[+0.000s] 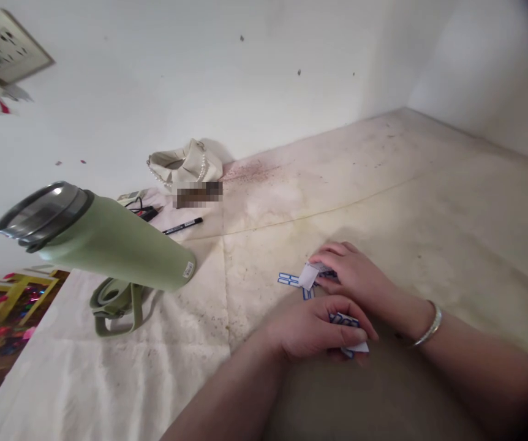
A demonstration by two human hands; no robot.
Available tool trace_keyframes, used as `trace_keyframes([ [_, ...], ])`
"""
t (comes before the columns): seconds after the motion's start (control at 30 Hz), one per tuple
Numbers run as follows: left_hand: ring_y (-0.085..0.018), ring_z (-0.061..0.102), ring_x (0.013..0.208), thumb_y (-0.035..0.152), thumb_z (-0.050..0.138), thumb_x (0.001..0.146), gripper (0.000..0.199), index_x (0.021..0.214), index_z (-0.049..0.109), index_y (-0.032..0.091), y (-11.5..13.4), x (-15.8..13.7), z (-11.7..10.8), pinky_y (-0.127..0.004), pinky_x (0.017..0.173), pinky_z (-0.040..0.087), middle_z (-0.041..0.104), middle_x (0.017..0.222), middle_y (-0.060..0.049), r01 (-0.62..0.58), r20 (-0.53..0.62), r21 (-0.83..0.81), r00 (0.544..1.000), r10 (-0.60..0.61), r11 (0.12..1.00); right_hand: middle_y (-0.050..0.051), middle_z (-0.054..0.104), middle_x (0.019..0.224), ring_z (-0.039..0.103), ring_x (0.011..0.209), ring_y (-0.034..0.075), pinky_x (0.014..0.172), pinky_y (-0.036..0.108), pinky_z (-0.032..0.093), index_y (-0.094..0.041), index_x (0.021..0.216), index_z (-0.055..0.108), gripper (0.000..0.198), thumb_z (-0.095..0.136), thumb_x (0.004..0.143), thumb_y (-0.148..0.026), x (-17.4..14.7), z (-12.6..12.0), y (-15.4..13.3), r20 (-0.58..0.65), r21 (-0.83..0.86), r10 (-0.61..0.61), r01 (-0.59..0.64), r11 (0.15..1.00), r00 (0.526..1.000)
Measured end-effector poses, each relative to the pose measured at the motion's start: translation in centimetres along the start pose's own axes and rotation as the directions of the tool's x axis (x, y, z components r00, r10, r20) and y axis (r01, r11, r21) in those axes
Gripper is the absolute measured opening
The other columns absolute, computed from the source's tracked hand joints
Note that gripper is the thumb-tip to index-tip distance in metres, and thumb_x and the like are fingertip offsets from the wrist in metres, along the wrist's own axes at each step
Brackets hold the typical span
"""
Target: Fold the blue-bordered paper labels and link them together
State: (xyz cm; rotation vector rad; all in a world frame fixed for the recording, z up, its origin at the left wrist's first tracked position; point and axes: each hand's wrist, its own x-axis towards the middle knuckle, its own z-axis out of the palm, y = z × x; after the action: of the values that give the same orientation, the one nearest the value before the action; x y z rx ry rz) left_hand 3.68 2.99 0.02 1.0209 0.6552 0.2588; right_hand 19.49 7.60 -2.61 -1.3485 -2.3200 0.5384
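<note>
My left hand (312, 327) is closed on some small blue-and-white label stickers (346, 321), pinched between thumb and fingers. Just beyond it, my right hand (358, 275), with a silver bangle (430, 324) on the wrist, grips a folded white piece of paper (309, 275). It looks like label backing, though the fingers hide part of it. On the cloth beside this paper lies a strip of blue-bordered labels (288, 279). Another blue-edged piece (308, 293) shows between the two hands.
A green tumbler (121, 239) without its lid stands at the left, with a green lid (112, 300) beside it. Behind are a black pen (184, 226), a cream bag (185, 164) with a beaded strap, and a blurred-out item (198, 194). A pale cloth (163, 380) covers the table.
</note>
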Motion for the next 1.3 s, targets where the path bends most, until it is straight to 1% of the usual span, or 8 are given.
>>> trace_keyframes([
  [0.37, -0.009, 0.049, 0.041, 0.031, 0.070, 0.066, 0.024, 0.078, 0.059, 0.013, -1.3, 0.8, -0.1, -0.018, 0.038, 0.029, 0.060, 0.052, -0.002, -0.106, -0.193, -0.255, 0.980, 0.056, 0.961, 0.010, 0.061, 0.100, 0.053, 0.095, 0.021, 0.086, 0.037, 0.043, -0.016, 0.097, 0.066, 0.022, 0.052, 0.084, -0.025, 0.6, 0.2, -0.7, -0.012, 0.161, 0.077, -0.074, 0.984, 0.997],
  [0.5, -0.006, 0.040, 0.032, 0.042, 0.072, 0.068, 0.034, 0.081, 0.057, 0.015, -2.6, 1.8, -1.9, -0.018, 0.034, 0.025, 0.060, 0.051, -0.001, -0.260, -0.233, -0.219, 0.950, 0.209, 0.940, 0.008, 0.064, 0.096, 0.054, 0.094, 0.020, 0.087, 0.034, 0.042, -0.015, 0.093, 0.066, 0.020, 0.050, 0.083, -0.023, 0.9, 0.4, -1.1, -0.084, 0.265, 0.121, -0.095, 0.960, 0.989],
  [0.63, -0.006, 0.043, 0.033, 0.048, 0.071, 0.070, 0.037, 0.082, 0.057, 0.016, -3.8, 3.3, -4.0, -0.018, 0.037, 0.026, 0.061, 0.054, -0.001, -0.344, -0.199, -0.224, 0.932, 0.303, 0.912, 0.007, 0.063, 0.094, 0.058, 0.089, 0.019, 0.082, 0.032, 0.045, -0.017, 0.092, 0.061, 0.030, 0.038, 0.089, -0.035, 1.1, 1.1, -1.2, -0.166, 0.438, 0.248, -0.154, 0.886, 0.954],
  [0.7, -0.006, 0.045, 0.035, 0.050, 0.073, 0.067, 0.039, 0.083, 0.059, 0.018, -4.0, 3.7, -4.7, -0.018, 0.039, 0.027, 0.060, 0.054, 0.000, -0.411, -0.235, -0.282, 0.906, 0.353, 0.867, 0.007, 0.062, 0.083, 0.059, 0.080, 0.019, 0.074, 0.032, 0.046, -0.017, 0.085, 0.058, 0.041, 0.029, 0.092, -0.045, 1.0, 1.5, -1.3, -0.175, 0.509, 0.298, -0.173, 0.843, 0.938],
  [0.87, -0.006, 0.042, 0.038, 0.052, 0.073, 0.066, 0.037, 0.080, 0.061, 0.021, -4.0, 4.4, -5.9, -0.021, 0.042, 0.025, 0.055, 0.055, 0.001, -0.575, -0.415, -0.344, 0.802, 0.429, 0.742, 0.006, 0.062, 0.082, 0.061, 0.080, 0.019, 0.076, 0.031, 0.048, -0.020, 0.087, 0.056, 0.042, 0.024, 0.093, -0.047, 0.4, 1.2, -2.5, -0.164, 0.625, 0.114, 0.014, 0.780, 0.980],
  [1.0, -0.006, 0.042, 0.042, 0.057, 0.075, 0.060, 0.041, 0.067, 0.062, 0.018, -3.9, 4.8, -6.4, -0.021, 0.047, 0.028, 0.050, 0.051, 0.001, -0.584, -0.529, -0.278, 0.756, 0.386, 0.762, 0.006, 0.063, 0.093, 0.061, 0.085, 0.019, 0.078, 0.031, 0.049, -0.020, 0.092, 0.058, 0.023, 0.044, 0.084, -0.037, 0.3, 0.7, -3.8, -0.164, 0.527, 0.117, -0.013, 0.850, 0.980],
  [1.13, -0.005, 0.040, 0.042, 0.054, 0.080, 0.054, 0.041, 0.063, 0.063, 0.018, -3.6, 4.7, -5.9, -0.021, 0.048, 0.028, 0.051, 0.054, 0.001, -0.581, -0.551, -0.322, 0.757, 0.351, 0.747, 0.007, 0.062, 0.094, 0.060, 0.091, 0.019, 0.083, 0.031, 0.047, -0.020, 0.090, 0.060, 0.018, 0.046, 0.080, -0.024, 0.4, 0.6, -4.1, -0.215, 0.421, 0.083, 0.015, 0.907, 0.973],
  [1.3, -0.010, 0.053, 0.058, 0.033, 0.081, 0.061, 0.024, 0.067, 0.066, 0.015, -2.5, 4.1, -3.7, -0.021, 0.057, 0.038, 0.058, 0.064, -0.002, -0.663, -0.582, -0.407, 0.718, 0.381, 0.628, 0.007, 0.059, 0.095, 0.057, 0.091, 0.017, 0.082, 0.029, 0.046, -0.018, 0.087, 0.060, 0.019, 0.042, 0.081, -0.016, 0.6, 1.4, -3.5, -0.257, 0.399, 0.008, 0.099, 0.912, 0.966],
])
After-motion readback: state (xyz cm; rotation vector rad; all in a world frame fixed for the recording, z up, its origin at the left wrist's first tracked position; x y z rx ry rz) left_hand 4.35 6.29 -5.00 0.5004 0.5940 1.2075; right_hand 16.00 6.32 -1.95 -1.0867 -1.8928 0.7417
